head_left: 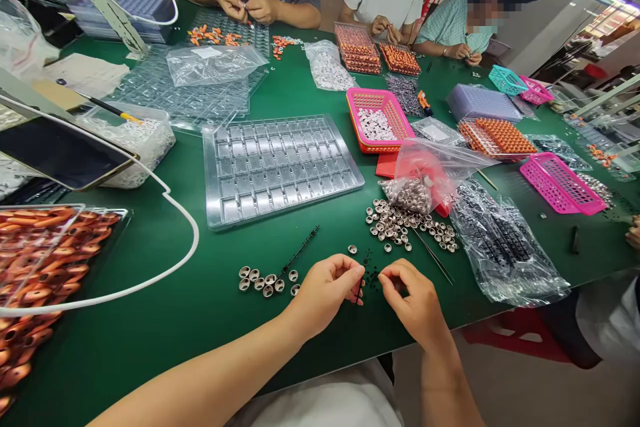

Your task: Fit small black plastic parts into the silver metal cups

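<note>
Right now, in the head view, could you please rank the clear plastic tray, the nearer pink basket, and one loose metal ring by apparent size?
1. clear plastic tray
2. pink basket, though it lies farther away
3. metal ring, by far the smallest

Three pink baskets (380, 121) and one teal basket (507, 79) were counted; roughly eight metal rings (267, 280) were seen in the small cluster, though blurred.
</note>
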Available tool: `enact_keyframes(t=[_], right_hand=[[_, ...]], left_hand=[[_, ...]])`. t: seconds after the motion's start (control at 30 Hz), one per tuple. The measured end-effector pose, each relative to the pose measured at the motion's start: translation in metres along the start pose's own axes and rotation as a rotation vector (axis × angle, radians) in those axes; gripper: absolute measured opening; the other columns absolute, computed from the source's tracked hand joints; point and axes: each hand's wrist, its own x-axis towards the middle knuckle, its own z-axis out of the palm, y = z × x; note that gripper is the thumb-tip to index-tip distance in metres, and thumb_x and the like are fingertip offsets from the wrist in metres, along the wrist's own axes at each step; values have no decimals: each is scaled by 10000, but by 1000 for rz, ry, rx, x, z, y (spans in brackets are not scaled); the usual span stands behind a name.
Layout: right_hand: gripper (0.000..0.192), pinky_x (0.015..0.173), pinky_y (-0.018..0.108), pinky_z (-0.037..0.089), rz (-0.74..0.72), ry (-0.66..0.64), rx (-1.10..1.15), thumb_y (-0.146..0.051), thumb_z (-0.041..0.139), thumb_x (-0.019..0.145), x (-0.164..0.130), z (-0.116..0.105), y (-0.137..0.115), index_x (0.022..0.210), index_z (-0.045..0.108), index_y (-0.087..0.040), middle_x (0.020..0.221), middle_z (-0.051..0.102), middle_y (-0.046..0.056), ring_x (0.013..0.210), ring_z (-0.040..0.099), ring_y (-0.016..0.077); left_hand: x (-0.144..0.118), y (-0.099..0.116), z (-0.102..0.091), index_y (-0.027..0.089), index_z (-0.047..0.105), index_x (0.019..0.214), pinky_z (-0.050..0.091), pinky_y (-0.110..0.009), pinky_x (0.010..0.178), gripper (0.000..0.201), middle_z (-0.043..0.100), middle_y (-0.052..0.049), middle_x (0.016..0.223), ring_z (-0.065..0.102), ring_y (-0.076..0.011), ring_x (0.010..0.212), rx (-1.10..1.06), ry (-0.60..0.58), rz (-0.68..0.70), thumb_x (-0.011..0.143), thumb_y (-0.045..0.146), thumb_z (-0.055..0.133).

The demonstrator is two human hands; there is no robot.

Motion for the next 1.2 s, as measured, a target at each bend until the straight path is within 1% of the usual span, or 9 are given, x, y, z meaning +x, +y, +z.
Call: enact_keyframes(t=[0.17,0.37,0.47,0.53,0.6,0.73,0.83,1.03,1.2], right_hand=[[129,666,290,378,-48,-69,-185,-148,490,921,-2,2,9,824,555,-202,787,551,19,730,517,166],[132,666,288,381,-32,-72,-194,-148,481,919,-6,3,7,840,570,-205,796,559,21,732,522,165],[117,639,276,385,21,0,-123,-170,514,909,-7,2,3,813,570,-206,770,553,5,682,507,148],[111,607,263,388,84,86,-31,-204,542,906,-7,2,-1,799,572,-208,759,551,-4,647,496,137],[96,577,250,391,148,137,91,-245,562,906,-6,4,-6,822,592,-212,772,559,-6,639,499,131],[93,555,225,403,233,137,336,-307,608,891,-5,10,-14,889,630,-217,802,573,-8,640,504,120],[119,547,212,405,271,139,466,-331,637,874,-4,16,-15,881,631,-212,795,577,-8,645,502,117],[160,504,206,373,319,144,537,-353,650,856,-4,22,-13,821,625,-198,724,553,-10,601,467,110],[188,480,212,357,326,154,575,-374,654,839,-5,25,-8,812,635,-189,693,533,-3,568,437,110]], left_hand=[[3,-3,-1,140,593,726,508,-268,582,231,583,10,595,565,-119,540,94,43,47,772,357,656],[3,-6,-2,147,592,726,521,-281,601,211,586,10,606,561,-121,546,124,36,66,784,344,641],[2,-7,-1,154,592,733,534,-287,615,194,578,13,613,553,-122,557,136,37,74,788,335,635],[1,-6,0,158,593,744,535,-286,621,183,581,9,630,553,-126,577,168,34,90,794,330,627],[-1,-6,0,160,595,753,521,-275,614,177,589,3,645,561,-133,596,226,32,116,805,329,613],[-4,-7,1,167,602,769,467,-246,575,178,602,-3,660,566,-138,610,357,48,179,832,332,586],[-6,-8,1,169,615,780,457,-245,580,180,617,-11,693,572,-143,628,441,57,224,842,333,575],[-8,-7,1,170,636,794,462,-246,599,168,653,-32,744,589,-154,661,514,76,266,845,315,568],[-8,-5,0,180,642,780,461,-239,600,161,662,-36,751,600,-164,684,533,62,281,844,308,569]])
